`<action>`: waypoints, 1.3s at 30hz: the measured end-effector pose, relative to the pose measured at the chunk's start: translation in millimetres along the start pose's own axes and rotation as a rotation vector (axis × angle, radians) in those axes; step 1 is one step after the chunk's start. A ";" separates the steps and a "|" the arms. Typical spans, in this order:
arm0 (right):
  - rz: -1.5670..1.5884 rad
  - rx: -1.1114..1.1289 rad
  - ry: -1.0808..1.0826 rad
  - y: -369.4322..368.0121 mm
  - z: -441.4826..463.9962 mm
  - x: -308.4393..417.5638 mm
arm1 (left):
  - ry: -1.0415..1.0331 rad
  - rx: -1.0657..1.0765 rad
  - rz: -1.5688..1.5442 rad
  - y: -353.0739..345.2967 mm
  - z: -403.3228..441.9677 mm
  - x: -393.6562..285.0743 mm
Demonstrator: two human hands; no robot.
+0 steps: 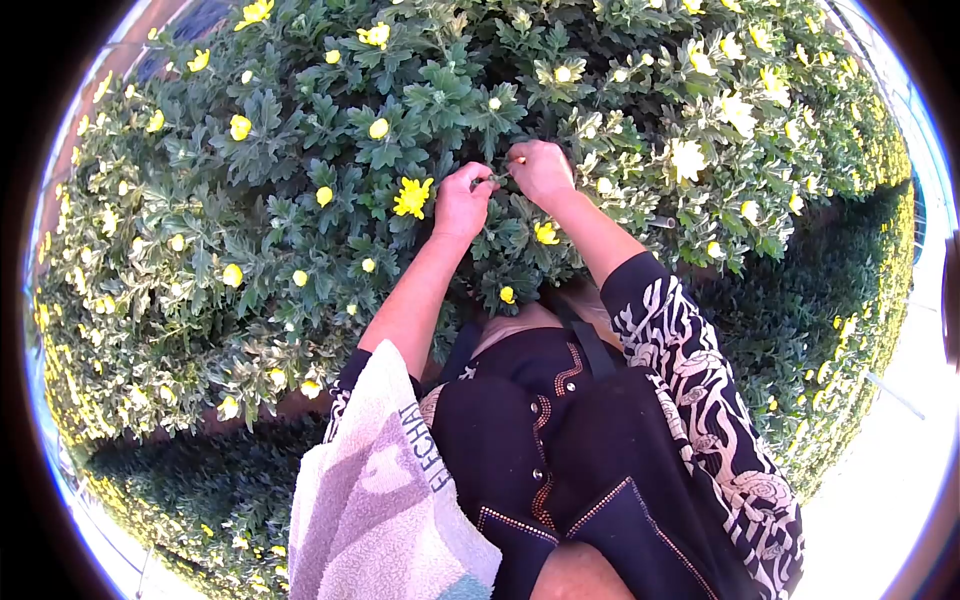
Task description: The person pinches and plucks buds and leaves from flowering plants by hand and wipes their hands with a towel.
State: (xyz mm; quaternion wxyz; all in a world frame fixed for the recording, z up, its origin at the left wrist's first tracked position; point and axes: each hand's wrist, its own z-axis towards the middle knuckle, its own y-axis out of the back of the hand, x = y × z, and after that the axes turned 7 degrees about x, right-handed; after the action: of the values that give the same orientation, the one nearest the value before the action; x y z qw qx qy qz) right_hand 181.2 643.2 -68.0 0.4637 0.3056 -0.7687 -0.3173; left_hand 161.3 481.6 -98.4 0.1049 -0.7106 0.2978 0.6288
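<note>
Yellow-budded chrysanthemum plants (440, 95) with lobed green leaves fill the space around both hands. My left hand (462, 205) is closed, thumb and fingertips pinching a thin green chrysanthemum stem just left of the other hand. Close beside it, my right hand (542, 172) is curled with its fingertips pressed together among the leaves; what lies between them is too small to make out. An open yellow flower (412, 198) stands left of my left hand. Below my right hand, a smaller yellow bloom (546, 233) shows.
Dense foliage with yellow buds and pale flowers (688, 160) spreads to both sides. A dark shaded gap (790, 290) separates this bed from another flower row (860, 370) at right. A light towel (375, 490) hangs over my left arm, near the plants.
</note>
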 end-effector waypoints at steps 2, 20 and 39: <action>-0.343 0.077 -0.122 -4.6 3.4 -4.9 | -0.002 -0.006 -0.004 -1.0 0.3 0.8; 0.111 0.002 0.201 26.0 -26.1 19.2 | -0.067 -0.066 0.129 -3.3 2.7 -11.0; 0.413 0.176 0.218 0.3 -26.0 4.8 | 0.162 0.022 0.355 -19.4 -12.9 -10.1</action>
State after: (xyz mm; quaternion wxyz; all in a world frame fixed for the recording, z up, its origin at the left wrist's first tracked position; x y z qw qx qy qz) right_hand 202.9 634.4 -55.7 0.5704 0.2135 -0.7851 -0.1128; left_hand 182.5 493.3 -90.7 -0.0242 -0.6940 0.4328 0.5748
